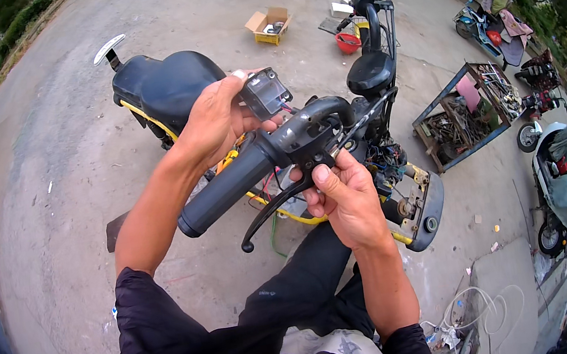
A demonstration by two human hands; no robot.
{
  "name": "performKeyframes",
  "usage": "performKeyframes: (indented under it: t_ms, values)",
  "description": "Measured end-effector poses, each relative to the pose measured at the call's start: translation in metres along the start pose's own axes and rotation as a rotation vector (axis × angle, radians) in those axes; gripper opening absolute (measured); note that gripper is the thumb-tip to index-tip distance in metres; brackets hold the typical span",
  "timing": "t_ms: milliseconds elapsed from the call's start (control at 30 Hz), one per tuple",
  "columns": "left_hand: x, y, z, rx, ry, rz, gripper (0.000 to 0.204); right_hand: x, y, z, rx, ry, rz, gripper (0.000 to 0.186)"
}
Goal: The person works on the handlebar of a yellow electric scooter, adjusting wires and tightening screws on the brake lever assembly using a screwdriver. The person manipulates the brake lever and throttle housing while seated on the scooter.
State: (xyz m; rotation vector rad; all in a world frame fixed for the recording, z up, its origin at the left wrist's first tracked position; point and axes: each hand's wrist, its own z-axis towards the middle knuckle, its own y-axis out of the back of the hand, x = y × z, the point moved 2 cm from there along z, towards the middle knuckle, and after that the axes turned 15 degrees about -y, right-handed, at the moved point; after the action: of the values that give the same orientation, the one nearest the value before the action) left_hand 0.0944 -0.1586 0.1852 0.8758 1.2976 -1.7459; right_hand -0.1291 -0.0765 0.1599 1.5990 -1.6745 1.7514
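An electric scooter stands before me, its handlebar [326, 107] crossing the middle of the view. My left hand [214, 118] is closed around a small dark rectangular housing [267, 95] with a clear window and thin wires at its lower side. Just below it, a black rubber grip [227, 188] points toward the lower left. My right hand [352, 200] pinches the pivot end of the black brake lever [275, 212] under the bar. What its fingertips touch behind the lever is partly hidden. Loose wires [386, 157] show in the scooter's opened body.
The black seat [172, 84] lies at far left. An open cardboard box [269, 25] and red bowl [347, 43] stand beyond. At right are a metal-framed tool bin [459, 112], a parked scooter [563, 181] and white cable [486, 304]. People are farther back.
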Motion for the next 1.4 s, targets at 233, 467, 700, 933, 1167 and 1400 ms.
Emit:
performKeyframes:
  t_ms: [233, 467, 700, 933, 1167, 1400]
  values:
    - [-0.032, -0.028, -0.019, 0.309, -0.082, 0.359, 0.055, 0.006, 0.000, -0.002, -0.024, 0.003, -0.044, 0.036]
    - [-0.052, -0.041, -0.026, 0.408, -0.109, 0.638, 0.048, 0.018, -0.004, -0.013, -0.040, 0.023, -0.146, 0.030]
    - [-0.058, -0.057, -0.034, 0.434, -0.269, 0.858, 0.043, 0.038, -0.020, -0.015, -0.153, 0.016, -0.283, 0.027]
    - [-0.063, -0.064, -0.036, 0.477, -0.112, 0.765, 0.053, 0.045, -0.024, -0.017, -0.216, -0.041, -0.390, 0.027]
    - [-0.069, -0.072, -0.040, 0.546, -0.082, 1.042, 0.067, 0.038, -0.018, -0.013, -0.125, 0.034, -0.283, 0.031]
    - [-0.073, -0.081, -0.040, 0.529, -0.054, 1.204, 0.062, 0.043, -0.020, -0.016, -0.145, 0.027, -0.379, 0.032]
